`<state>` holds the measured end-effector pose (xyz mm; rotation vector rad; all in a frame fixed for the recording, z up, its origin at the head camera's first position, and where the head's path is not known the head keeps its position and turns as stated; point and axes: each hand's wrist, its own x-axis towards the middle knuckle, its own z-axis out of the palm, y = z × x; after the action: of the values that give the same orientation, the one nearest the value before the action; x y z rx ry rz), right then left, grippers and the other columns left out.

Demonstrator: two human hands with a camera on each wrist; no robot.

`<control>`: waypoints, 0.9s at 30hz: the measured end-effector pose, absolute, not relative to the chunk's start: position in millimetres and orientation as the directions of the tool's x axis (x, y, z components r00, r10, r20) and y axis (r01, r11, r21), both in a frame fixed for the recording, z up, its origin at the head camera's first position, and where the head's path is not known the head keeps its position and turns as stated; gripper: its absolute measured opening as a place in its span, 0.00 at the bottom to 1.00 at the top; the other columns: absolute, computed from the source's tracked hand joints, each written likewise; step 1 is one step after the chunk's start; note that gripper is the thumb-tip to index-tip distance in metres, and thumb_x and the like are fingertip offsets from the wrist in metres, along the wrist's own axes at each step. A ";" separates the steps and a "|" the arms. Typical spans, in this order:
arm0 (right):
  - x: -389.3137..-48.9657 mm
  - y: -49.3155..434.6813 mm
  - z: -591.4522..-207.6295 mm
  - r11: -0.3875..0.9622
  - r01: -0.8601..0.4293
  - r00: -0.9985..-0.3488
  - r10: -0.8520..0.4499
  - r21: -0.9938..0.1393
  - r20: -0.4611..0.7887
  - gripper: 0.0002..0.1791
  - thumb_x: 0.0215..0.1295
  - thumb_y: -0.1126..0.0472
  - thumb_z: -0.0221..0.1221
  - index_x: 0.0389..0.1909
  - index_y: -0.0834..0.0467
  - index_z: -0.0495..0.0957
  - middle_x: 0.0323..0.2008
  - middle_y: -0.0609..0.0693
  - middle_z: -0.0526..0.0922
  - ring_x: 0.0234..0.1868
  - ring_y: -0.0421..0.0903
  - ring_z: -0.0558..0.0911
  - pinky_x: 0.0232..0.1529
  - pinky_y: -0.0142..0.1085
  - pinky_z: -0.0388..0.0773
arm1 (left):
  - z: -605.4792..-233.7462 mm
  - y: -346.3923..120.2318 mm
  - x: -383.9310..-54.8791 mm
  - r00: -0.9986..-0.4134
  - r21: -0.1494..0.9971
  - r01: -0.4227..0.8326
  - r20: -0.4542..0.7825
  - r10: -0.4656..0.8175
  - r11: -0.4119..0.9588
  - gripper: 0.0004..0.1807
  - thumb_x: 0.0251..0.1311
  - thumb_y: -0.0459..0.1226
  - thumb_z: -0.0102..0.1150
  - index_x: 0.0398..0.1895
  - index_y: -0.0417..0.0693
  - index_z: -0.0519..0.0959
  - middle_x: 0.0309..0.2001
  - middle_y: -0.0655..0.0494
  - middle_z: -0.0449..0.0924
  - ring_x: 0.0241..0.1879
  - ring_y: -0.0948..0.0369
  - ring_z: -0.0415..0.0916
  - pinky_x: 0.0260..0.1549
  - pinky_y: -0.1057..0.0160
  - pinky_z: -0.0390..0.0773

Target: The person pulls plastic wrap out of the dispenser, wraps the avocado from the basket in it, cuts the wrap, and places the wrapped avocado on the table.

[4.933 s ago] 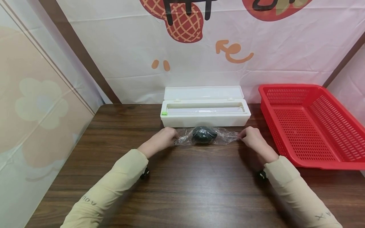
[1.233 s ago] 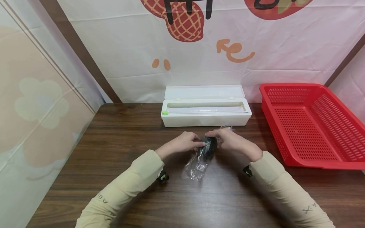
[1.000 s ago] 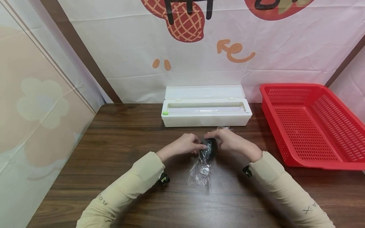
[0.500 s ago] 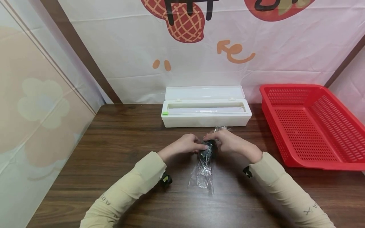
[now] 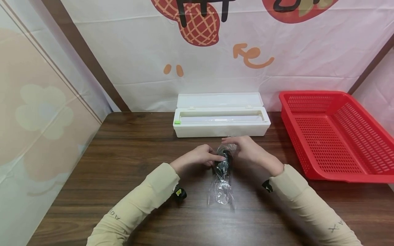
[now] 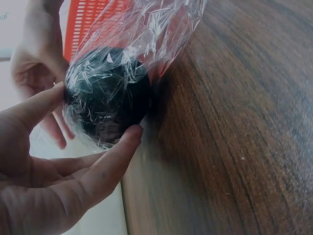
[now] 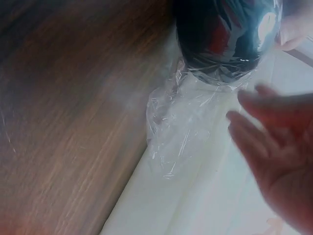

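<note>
A dark green, glossy oval object (image 5: 222, 167), smooth like an avocado, lies on the table wrapped in cling film (image 6: 161, 29). One loose tail of film (image 5: 222, 196) points toward the person; another (image 7: 181, 127) lies at the far end. My left hand (image 5: 201, 155) holds the object from the left, thumb on top and fingers at its side, as the left wrist view (image 6: 54, 181) confirms. On the far right side is my right hand (image 5: 250, 152), its fingers loosely bent. In the right wrist view those fingers (image 7: 254, 137) are apart from the object and film.
A white cling film box (image 5: 221, 130) with its lid raised stands behind the hands, a film roll inside. At the right is a red perforated basket (image 5: 335, 147). The brown wooden table (image 5: 138, 143) ends at a printed cloth backdrop (image 5: 138, 51).
Earlier, both hands stretched the film's ends sideways. The wrapped object has since been turned so its tails point near and far. Now my right hand has released it and moved slightly back.
</note>
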<state>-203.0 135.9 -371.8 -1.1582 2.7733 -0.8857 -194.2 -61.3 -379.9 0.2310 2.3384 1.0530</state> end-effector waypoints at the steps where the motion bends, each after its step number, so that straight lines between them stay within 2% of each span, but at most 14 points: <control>1: -203.2 136.5 -371.1 0.592 -0.620 -0.759 -0.618 -0.515 0.204 0.29 0.40 0.82 0.52 0.48 0.65 0.77 0.48 0.58 0.79 0.45 0.52 0.78 0.43 0.43 0.76 | -380.1 -61.2 -194.0 -0.829 0.735 -0.077 -0.423 0.367 0.674 0.21 0.53 0.48 0.62 0.35 0.36 0.79 0.25 0.48 0.80 0.29 0.55 0.81 0.32 0.64 0.80; 5: -203.3 139.9 -368.3 0.667 -0.425 -0.890 -0.430 -0.612 0.149 0.19 0.53 0.74 0.56 0.48 0.69 0.75 0.44 0.62 0.80 0.46 0.56 0.79 0.48 0.46 0.75 | -381.8 -60.4 -194.0 -0.825 0.742 -0.103 -0.436 0.360 0.662 0.25 0.53 0.47 0.62 0.41 0.33 0.78 0.25 0.48 0.79 0.29 0.56 0.81 0.32 0.65 0.80; 8: -204.0 143.6 -369.6 0.690 -0.283 -0.945 -0.319 -0.667 0.071 0.17 0.58 0.65 0.58 0.47 0.70 0.75 0.43 0.64 0.80 0.44 0.56 0.79 0.45 0.46 0.75 | -381.9 -59.9 -194.7 -0.823 0.739 -0.106 -0.441 0.358 0.665 0.25 0.52 0.47 0.62 0.42 0.32 0.77 0.26 0.48 0.79 0.28 0.58 0.79 0.32 0.65 0.80; 10: -205.1 145.7 -372.5 0.688 -0.185 -0.964 -0.265 -0.702 -0.006 0.18 0.60 0.62 0.57 0.47 0.70 0.75 0.41 0.63 0.81 0.41 0.56 0.80 0.43 0.44 0.77 | -381.7 -60.2 -195.6 -0.823 0.724 -0.073 -0.433 0.369 0.686 0.24 0.53 0.48 0.62 0.39 0.33 0.79 0.25 0.49 0.79 0.26 0.59 0.77 0.32 0.65 0.79; 13: -207.2 146.5 -378.4 0.645 -0.048 -0.966 -0.223 -0.762 -0.128 0.19 0.63 0.61 0.54 0.48 0.72 0.74 0.37 0.64 0.82 0.36 0.52 0.82 0.38 0.39 0.79 | -381.0 -60.9 -197.6 -0.824 0.697 -0.009 -0.411 0.389 0.717 0.23 0.53 0.50 0.61 0.36 0.37 0.80 0.24 0.50 0.79 0.25 0.59 0.75 0.31 0.65 0.77; 16: -215.6 147.0 -394.9 0.538 0.090 -0.947 -0.213 -0.838 -0.239 0.21 0.65 0.62 0.53 0.50 0.75 0.71 0.35 0.66 0.81 0.35 0.51 0.83 0.37 0.38 0.80 | -381.2 -61.7 -199.8 -0.825 0.687 0.026 -0.396 0.404 0.726 0.23 0.52 0.51 0.61 0.39 0.38 0.80 0.27 0.50 0.79 0.28 0.59 0.76 0.32 0.66 0.76; 19: -235.4 154.6 -429.6 0.369 0.166 -0.921 -0.273 -0.914 -0.278 0.23 0.64 0.61 0.55 0.50 0.77 0.69 0.34 0.66 0.81 0.33 0.50 0.82 0.36 0.39 0.81 | -382.0 -61.2 -201.2 -0.825 0.715 0.011 -0.389 0.410 0.699 0.26 0.52 0.48 0.62 0.46 0.36 0.77 0.35 0.48 0.81 0.34 0.57 0.78 0.36 0.66 0.76; 22: -245.0 156.4 -444.3 0.267 0.245 -0.894 -0.310 -0.932 -0.324 0.24 0.64 0.61 0.55 0.52 0.78 0.66 0.38 0.67 0.79 0.36 0.51 0.82 0.39 0.41 0.80 | -385.0 -60.3 -203.4 -0.823 0.748 -0.021 -0.390 0.414 0.664 0.30 0.51 0.46 0.63 0.52 0.33 0.73 0.45 0.45 0.78 0.39 0.57 0.78 0.41 0.65 0.76; 24: -242.0 152.1 -437.3 0.262 0.285 -0.883 -0.302 -0.922 -0.359 0.24 0.65 0.62 0.53 0.54 0.77 0.64 0.42 0.68 0.78 0.38 0.51 0.81 0.42 0.42 0.79 | -386.6 -59.7 -204.8 -0.822 0.768 -0.054 -0.397 0.408 0.638 0.33 0.50 0.44 0.64 0.55 0.31 0.70 0.49 0.42 0.76 0.43 0.56 0.77 0.45 0.64 0.75; 27: -232.9 142.8 -418.8 0.317 0.324 -0.873 -0.263 -0.891 -0.411 0.25 0.67 0.65 0.49 0.57 0.79 0.59 0.44 0.67 0.77 0.38 0.49 0.80 0.46 0.44 0.77 | -388.2 -58.1 -206.4 -0.817 0.796 -0.094 -0.404 0.411 0.597 0.34 0.49 0.42 0.65 0.56 0.30 0.68 0.50 0.41 0.75 0.46 0.55 0.75 0.46 0.64 0.75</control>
<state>-232.9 142.8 -418.8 0.0541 2.1000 -1.5887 -206.4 -58.1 -388.2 0.2498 2.2605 1.1722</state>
